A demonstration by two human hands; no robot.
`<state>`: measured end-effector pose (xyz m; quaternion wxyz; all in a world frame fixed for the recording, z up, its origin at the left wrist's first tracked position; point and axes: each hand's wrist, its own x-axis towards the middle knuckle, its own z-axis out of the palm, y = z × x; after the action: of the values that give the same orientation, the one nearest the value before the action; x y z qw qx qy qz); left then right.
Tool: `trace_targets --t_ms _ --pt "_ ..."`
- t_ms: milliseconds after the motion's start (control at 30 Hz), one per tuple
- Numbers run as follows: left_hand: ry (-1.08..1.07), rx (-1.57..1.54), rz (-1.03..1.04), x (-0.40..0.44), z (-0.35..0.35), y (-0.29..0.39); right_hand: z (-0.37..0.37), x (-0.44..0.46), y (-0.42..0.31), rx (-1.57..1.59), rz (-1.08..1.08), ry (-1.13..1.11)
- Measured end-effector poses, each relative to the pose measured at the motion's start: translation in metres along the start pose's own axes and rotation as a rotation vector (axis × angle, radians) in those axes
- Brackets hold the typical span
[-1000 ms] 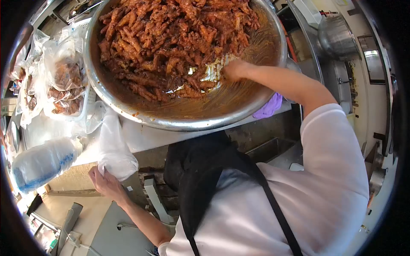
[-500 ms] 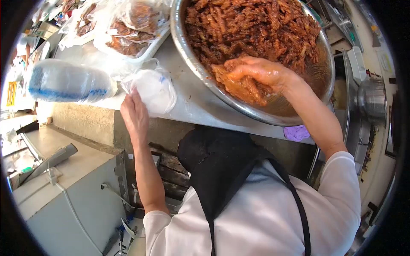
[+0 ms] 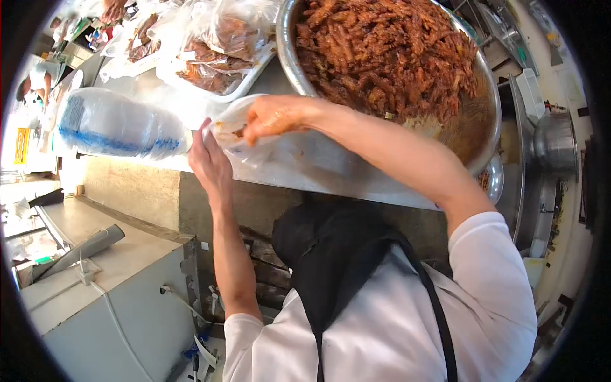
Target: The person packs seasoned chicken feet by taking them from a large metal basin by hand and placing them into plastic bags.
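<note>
A large metal bowl (image 3: pixel 294 54) holds a heap of saucy, reddish-brown chicken feet (image 3: pixel 388 60). My left hand (image 3: pixel 210 159) pinches the edge of a clear plastic bag (image 3: pixel 258 153) over the table's front edge. At the bag's mouth is my right hand (image 3: pixel 270 118), smeared with sauce, its fingers curled. A bit of brown food shows at its fingertips; the bag hides the rest. Orange sauce marks the bag's inside. Left of my left hand lies a plastic-wrapped bundle (image 3: pixel 121 124) with blue print.
Behind the bag, a white tray (image 3: pixel 245 83) carries bagged brown food (image 3: pixel 219 60) on the metal table (image 3: pixel 324 169). A pale cabinet (image 3: pixel 133 280) with a cable stands at lower left. At right are a metal pot (image 3: pixel 555 143) and counters. Someone's hand (image 3: pixel 113 9) shows at upper left.
My right hand has moved left from the bowl to the bag with its handful of chicken feet. My left hand stays at the bag, whose mouth is now spread. The view has shifted slightly.
</note>
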<state>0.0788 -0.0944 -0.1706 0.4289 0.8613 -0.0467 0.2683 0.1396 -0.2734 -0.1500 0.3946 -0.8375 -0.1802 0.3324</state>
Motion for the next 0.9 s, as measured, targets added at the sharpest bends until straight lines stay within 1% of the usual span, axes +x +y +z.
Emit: trace_targets --t_ms 33,133,167,267,300,333,400,433,500,533,600,700,733,767,800,833,867,900 --pt "-0.136 0.031 -0.188 0.013 -0.009 0.006 -0.007 -0.023 -0.017 -0.102 -0.103 -0.012" --pt "-0.286 0.09 -0.316 0.03 -0.021 0.006 -0.003 -0.007 -0.009 -0.103 -0.075 0.177" --pt "-0.242 -0.106 -0.269 0.026 -0.026 -0.005 -0.004 -0.01 -0.022 0.19 0.101 0.148" --pt "-0.06 -0.451 -0.134 -0.01 -0.029 -0.035 0.007 0.007 -0.026 0.686 -0.013 0.137" --pt "-0.218 -0.512 -0.201 -0.028 -0.024 -0.047 0.007 0.005 -0.038 0.77 0.046 0.104" --pt "-0.378 -0.571 -0.272 -0.049 -0.016 -0.056 0.009 0.01 -0.04 0.84 0.012 0.102" --pt "-0.519 -0.517 -0.299 -0.073 -0.001 -0.06 0.013 0.018 -0.044 0.978 -0.05 0.099" --pt "-0.49 -0.456 -0.374 -0.078 -0.001 -0.063 0.009 0.021 -0.048 1.041 -0.026 0.101" --pt "-0.428 -0.33 -0.519 -0.081 -0.003 -0.067 -0.008 0.023 -0.063 1.111 -0.106 0.101" --pt "-0.352 -0.305 -0.486 -0.083 -0.003 -0.067 -0.019 0.025 -0.072 1.147 -0.145 0.097" --pt "-0.203 -0.253 -0.423 -0.087 -0.001 -0.067 -0.049 0.032 -0.092 1.118 -0.201 0.176" --pt "-0.214 -0.02 -0.392 -0.089 -0.002 -0.087 -0.087 0.034 -0.12 1.266 -0.31 0.232" --pt "-0.14 -0.043 -0.353 -0.09 -0.004 -0.092 -0.101 0.051 -0.115 1.288 -0.444 0.174" --pt "-0.07 -0.068 -0.311 -0.091 -0.005 -0.095 -0.111 0.065 -0.121 1.307 -0.47 0.264" --pt "-0.007 -0.094 -0.27 -0.087 -0.009 -0.089 -0.117 0.077 -0.126 1.327 -0.494 0.359" --pt "-0.023 0.07 -0.226 -0.083 -0.017 -0.083 -0.122 0.083 -0.121 1.296 -0.485 0.405" --pt "0.058 0.098 -0.209 -0.081 -0.021 -0.082 -0.127 0.089 -0.116 1.265 -0.474 0.45" --pt "0.136 0.122 -0.19 -0.078 -0.022 -0.083 -0.13 0.091 -0.103 1.222 -0.411 0.495"
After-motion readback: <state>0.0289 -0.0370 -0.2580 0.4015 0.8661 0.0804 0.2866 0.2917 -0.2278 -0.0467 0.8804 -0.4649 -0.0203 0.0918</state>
